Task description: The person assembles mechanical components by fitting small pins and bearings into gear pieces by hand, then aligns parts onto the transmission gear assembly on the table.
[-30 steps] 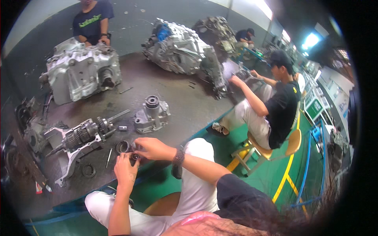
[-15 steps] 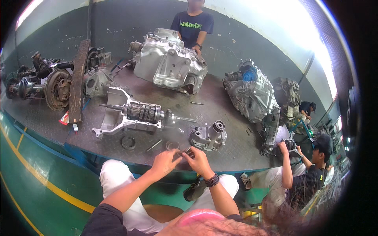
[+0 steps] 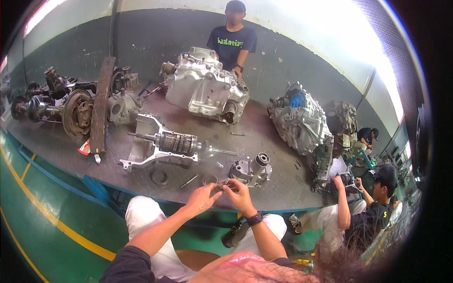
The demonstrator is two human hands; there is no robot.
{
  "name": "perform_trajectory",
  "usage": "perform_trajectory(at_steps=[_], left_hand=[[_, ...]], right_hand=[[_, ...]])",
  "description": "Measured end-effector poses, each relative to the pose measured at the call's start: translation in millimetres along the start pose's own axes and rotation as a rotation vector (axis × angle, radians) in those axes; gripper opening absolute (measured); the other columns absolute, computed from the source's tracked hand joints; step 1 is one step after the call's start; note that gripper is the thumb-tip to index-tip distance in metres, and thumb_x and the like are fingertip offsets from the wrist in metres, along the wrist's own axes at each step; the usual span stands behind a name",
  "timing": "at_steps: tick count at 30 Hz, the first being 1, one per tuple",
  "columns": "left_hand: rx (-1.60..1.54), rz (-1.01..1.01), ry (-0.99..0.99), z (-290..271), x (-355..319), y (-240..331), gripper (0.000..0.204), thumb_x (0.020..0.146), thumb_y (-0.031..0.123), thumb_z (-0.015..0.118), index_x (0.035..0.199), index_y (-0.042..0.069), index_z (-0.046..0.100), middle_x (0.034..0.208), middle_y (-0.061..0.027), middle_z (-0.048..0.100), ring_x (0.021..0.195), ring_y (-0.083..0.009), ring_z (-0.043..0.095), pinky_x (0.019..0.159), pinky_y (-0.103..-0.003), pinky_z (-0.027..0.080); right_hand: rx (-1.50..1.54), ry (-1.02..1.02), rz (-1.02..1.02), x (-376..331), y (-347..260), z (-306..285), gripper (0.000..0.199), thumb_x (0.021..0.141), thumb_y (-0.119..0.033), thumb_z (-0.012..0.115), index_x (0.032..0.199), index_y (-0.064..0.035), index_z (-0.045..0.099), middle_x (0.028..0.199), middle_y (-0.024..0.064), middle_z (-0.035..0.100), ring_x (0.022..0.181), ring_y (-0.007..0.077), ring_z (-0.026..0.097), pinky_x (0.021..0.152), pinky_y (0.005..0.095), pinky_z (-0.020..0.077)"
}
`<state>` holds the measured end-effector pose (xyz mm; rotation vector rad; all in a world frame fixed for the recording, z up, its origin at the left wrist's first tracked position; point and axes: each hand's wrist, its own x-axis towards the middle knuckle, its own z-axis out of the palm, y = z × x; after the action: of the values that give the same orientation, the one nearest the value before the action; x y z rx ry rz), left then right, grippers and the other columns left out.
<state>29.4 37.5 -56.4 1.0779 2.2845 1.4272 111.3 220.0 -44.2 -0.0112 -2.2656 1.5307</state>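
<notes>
My left hand (image 3: pixel 202 198) and my right hand (image 3: pixel 240 195) meet over the table's near edge, fingers closed on a small grey metal part (image 3: pixel 225 181). Most of that part is covered by my fingertips, so its exact kind cannot be made out. Just beyond lies a thin ring (image 3: pixel 210 179), with a metal pin (image 3: pixel 189 181) and a toothed ring (image 3: pixel 159 177) to its left. Farther back, a gear shaft (image 3: pixel 177 143) rests in an open half of a silver gearbox housing (image 3: pixel 137 162). A smaller silver housing (image 3: pixel 252 172) stands beyond my right hand.
On the metal table (image 3: pixel 113 174) stand a large silver gearbox (image 3: pixel 203 89), another gearbox (image 3: pixel 302 120) and an axle assembly (image 3: pixel 75 113). One person (image 3: pixel 232 42) is across the table; a co-worker (image 3: pixel 373 203) sits at the right, handling a part. A bolt (image 3: pixel 238 134) lies mid-table.
The whole view has shifted, with the table sitting lower in the picture. My hands have drawn closer together around the small metal part, which shows less now.
</notes>
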Motion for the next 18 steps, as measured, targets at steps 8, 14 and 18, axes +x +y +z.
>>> perform_trajectory(at_steps=[8, 14, 18], left_hand=[[-0.314, -0.117, -0.109, 8.0, 13.5, -24.9, 0.052, 0.100, 0.047, 0.065, 0.131, 0.005, 0.065, 0.119, -0.0123, 0.075, 0.103, -0.0252, 0.071, 0.091, -0.039, 0.054], [-0.615, -0.261, -0.264, -4.2, 16.7, -15.9, 0.051, 0.105, 0.048, 0.058, 0.129, 0.004, 0.065, 0.107, -0.0065, 0.073, 0.088, -0.0129, 0.066, 0.082, -0.030, 0.054], [-0.853, -0.272, -0.315, -11.4, 13.2, -5.4, 0.048, 0.106, 0.049, 0.056, 0.127, 0.006, 0.066, 0.108, -0.0055, 0.073, 0.089, -0.0124, 0.066, 0.084, -0.032, 0.054]], right_hand=[[0.228, 0.046, 0.002, 6.4, -2.9, -5.0, 0.032, 0.099, -0.007, 0.067, 0.130, -0.0021, 0.061, 0.105, 0.0066, 0.073, 0.101, 0.0130, 0.069, 0.092, 0.0293, 0.0542], [0.225, 0.085, -0.020, 4.5, -9.4, -4.4, 0.044, 0.100, -0.004, 0.064, 0.142, -0.0029, 0.052, 0.108, 0.0103, 0.073, 0.104, 0.0143, 0.068, 0.094, 0.0303, 0.0533], [0.231, 0.071, 0.029, 4.6, -8.3, -5.1, 0.037, 0.102, -0.010, 0.063, 0.138, -0.0034, 0.056, 0.106, 0.0082, 0.074, 0.101, 0.0133, 0.068, 0.089, 0.0294, 0.0540]])
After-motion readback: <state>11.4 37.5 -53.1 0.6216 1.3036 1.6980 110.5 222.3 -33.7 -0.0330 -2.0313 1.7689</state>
